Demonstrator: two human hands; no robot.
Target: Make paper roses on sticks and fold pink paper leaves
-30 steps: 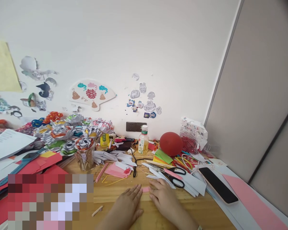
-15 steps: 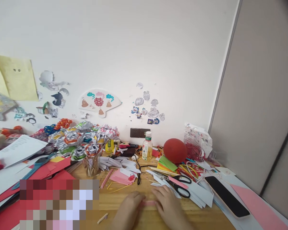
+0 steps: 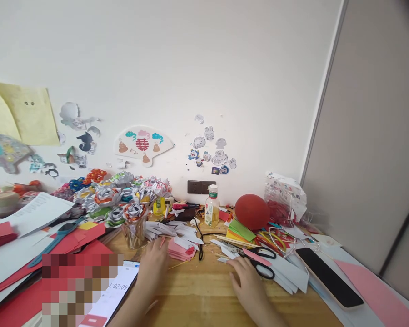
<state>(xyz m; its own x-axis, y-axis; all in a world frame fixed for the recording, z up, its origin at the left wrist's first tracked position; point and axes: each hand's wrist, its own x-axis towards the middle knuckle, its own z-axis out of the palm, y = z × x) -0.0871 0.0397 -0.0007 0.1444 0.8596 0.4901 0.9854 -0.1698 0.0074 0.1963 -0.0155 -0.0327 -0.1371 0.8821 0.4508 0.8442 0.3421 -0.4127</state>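
the left hand point(image 3: 155, 260) is covering part of 1 narrow pink strip point(image 3: 162, 242) beside the pink paper slips point(image 3: 180, 250); whether it is gripping, i cannot tell. the right hand point(image 3: 242, 273) is lying loose near the scissors point(image 3: 255, 262), apparently grasping nothing. the strip is looking light and easily creased, calling for gentle pinching at its edges.

Scissors point(image 3: 254, 262) lie among paper strips point(image 3: 291, 274) — behind them, perhaps a balloon point(image 3: 252, 212), right of the bottle point(image 3: 210, 211).
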